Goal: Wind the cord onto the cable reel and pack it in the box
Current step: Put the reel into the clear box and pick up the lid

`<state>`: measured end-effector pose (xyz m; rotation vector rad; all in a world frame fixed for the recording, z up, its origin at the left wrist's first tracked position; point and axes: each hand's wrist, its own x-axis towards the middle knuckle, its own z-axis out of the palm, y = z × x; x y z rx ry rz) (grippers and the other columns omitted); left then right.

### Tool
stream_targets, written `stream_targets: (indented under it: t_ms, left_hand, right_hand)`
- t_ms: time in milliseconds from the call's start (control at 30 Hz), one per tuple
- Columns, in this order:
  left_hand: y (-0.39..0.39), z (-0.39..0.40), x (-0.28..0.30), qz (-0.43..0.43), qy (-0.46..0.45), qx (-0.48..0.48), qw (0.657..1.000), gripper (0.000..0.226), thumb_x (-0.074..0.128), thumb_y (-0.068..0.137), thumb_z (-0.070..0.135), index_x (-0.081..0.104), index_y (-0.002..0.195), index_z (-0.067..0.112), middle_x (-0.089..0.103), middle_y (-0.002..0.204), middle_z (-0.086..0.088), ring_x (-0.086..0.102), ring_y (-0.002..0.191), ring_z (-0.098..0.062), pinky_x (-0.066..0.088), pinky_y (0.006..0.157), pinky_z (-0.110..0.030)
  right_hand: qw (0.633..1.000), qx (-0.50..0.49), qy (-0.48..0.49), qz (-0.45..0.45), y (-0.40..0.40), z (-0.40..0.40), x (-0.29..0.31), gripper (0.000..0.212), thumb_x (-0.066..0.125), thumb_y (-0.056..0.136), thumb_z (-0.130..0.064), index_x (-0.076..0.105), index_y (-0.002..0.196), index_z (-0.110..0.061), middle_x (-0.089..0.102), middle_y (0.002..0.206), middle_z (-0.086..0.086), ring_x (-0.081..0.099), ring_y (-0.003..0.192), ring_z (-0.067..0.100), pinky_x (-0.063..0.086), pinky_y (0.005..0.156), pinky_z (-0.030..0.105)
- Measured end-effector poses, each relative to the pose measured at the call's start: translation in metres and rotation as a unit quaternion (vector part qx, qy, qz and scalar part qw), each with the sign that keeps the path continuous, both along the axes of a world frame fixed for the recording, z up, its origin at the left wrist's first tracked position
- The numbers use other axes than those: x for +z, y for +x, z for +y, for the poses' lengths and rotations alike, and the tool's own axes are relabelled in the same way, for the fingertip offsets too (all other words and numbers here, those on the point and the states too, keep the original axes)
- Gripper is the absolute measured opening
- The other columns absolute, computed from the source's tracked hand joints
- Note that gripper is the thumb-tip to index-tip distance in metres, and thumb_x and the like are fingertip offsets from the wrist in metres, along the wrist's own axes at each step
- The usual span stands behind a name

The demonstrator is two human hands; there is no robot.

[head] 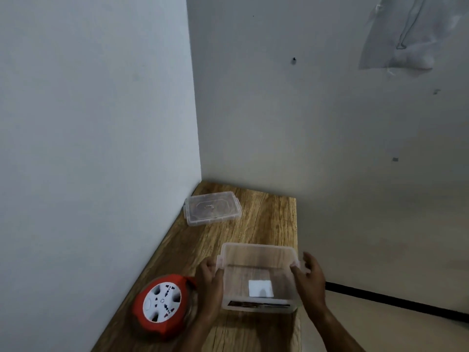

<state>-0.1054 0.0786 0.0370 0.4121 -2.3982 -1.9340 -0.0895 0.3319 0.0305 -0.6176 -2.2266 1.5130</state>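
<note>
A clear plastic box [258, 255] stands open on the wooden table [269, 219], with a white label on its bottom. My left hand [209, 283] grips its left side at the latch, and my right hand [311, 278] grips its right side. A red cable reel [161, 304] with a white socket face lies flat on the table just left of my left hand. No loose cord shows around the reel.
The box's clear lid [212, 208] lies flat at the table's far left, near the wall corner. White walls close in on the left and behind. The table's right edge drops to the floor, where a dark strip [396, 299] runs.
</note>
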Motion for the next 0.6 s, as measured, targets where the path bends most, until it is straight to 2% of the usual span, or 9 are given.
stream_targets:
  t_ms: [100, 167, 233, 333, 467, 600]
  left_hand:
    - [-0.007, -0.019, 0.012, 0.018, 0.003, 0.039, 0.999, 0.038, 0.062, 0.089, 0.037, 0.045, 0.124, 0.034, 0.055, 0.124, 0.003, 0.058, 0.108, -0.017, 0.055, 0.089, -0.048]
    - [-0.012, -0.035, 0.028, 0.03, 0.0, 0.072, 0.997, 0.039, 0.058, 0.092, 0.033, 0.044, 0.128, 0.031, 0.053, 0.13, 0.001, 0.056, 0.113, -0.02, 0.052, 0.094, -0.049]
    - [-0.017, -0.054, 0.043, 0.045, -0.013, 0.105, 0.993, 0.043, 0.059, 0.094, 0.033, 0.045, 0.133, 0.022, 0.049, 0.132, 0.001, 0.051, 0.119, -0.02, 0.046, 0.1, -0.043]
    - [-0.015, -0.088, 0.06, 0.103, -0.041, 0.154, 0.982, 0.04, 0.062, 0.093, 0.021, 0.049, 0.13, 0.016, 0.052, 0.128, -0.002, 0.05, 0.119, -0.02, 0.044, 0.095, -0.034]
    - [0.001, -0.126, 0.062, 0.115, -0.069, 0.189, 0.973, 0.041, 0.06, 0.093, 0.016, 0.047, 0.131, 0.022, 0.05, 0.13, 0.003, 0.047, 0.122, -0.017, 0.044, 0.101, -0.039]
    - [0.028, -0.156, 0.053, 0.108, -0.128, 0.203, 0.965, 0.046, 0.059, 0.095, 0.029, 0.041, 0.137, 0.027, 0.04, 0.142, 0.002, 0.039, 0.131, -0.016, 0.042, 0.099, -0.035]
  right_hand:
    - [0.998, 0.021, 0.05, 0.021, -0.019, -0.005, 0.019, 0.059, 0.074, 0.088, -0.017, 0.05, 0.141, -0.017, 0.054, 0.139, 0.006, 0.049, 0.128, 0.024, 0.046, 0.104, 0.051]
    - [0.996, 0.051, 0.051, 0.052, -0.037, -0.022, 0.039, 0.058, 0.074, 0.088, -0.018, 0.051, 0.141, -0.018, 0.055, 0.139, 0.004, 0.049, 0.129, 0.022, 0.045, 0.106, 0.048]
    - [0.992, 0.087, 0.049, 0.081, -0.055, -0.048, 0.058, 0.058, 0.074, 0.088, -0.017, 0.052, 0.141, -0.017, 0.056, 0.14, 0.003, 0.05, 0.129, 0.02, 0.045, 0.107, 0.046]
    - [0.982, 0.156, 0.037, 0.098, -0.073, -0.098, 0.076, 0.059, 0.073, 0.089, -0.018, 0.05, 0.143, -0.019, 0.053, 0.143, 0.001, 0.049, 0.13, 0.018, 0.045, 0.106, 0.045]
    - [0.966, 0.229, 0.044, 0.116, -0.082, -0.16, 0.076, 0.056, 0.07, 0.09, -0.015, 0.05, 0.143, -0.019, 0.054, 0.142, 0.0, 0.05, 0.129, 0.017, 0.046, 0.106, 0.049]
    - [0.947, 0.293, 0.064, 0.114, -0.078, -0.217, 0.065, 0.057, 0.071, 0.091, -0.026, 0.05, 0.143, -0.022, 0.052, 0.145, 0.0, 0.047, 0.133, 0.017, 0.043, 0.109, 0.051]
